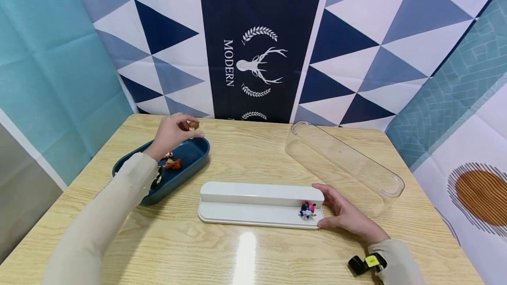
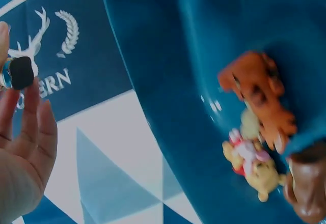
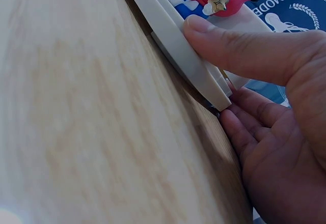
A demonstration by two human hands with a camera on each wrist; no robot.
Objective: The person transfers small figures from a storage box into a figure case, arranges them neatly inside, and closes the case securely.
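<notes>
Pinching a small brown-topped figurine between the thumb and fingers of the left hand, parted only by its width, raised near the far end of a blue tray. Turning its dark, flat base toward the left wrist camera. Gripping the right end of a white two-step stand with the right hand, thumb at the front corner, fingers at the back corner. Bearing on the stand's lower step, just beside the right thumb, a red, blue and white figurine with a gold star. Containing inside the tray an orange figurine, a yellow figurine close to it, and a brown piece cut off by the left wrist view's edge. Carrying on the wood-grain worktop, behind and to the right of the stand, a long clear case. Showing beyond, on a patterned cloth, a deer head and "MODERN".
</notes>
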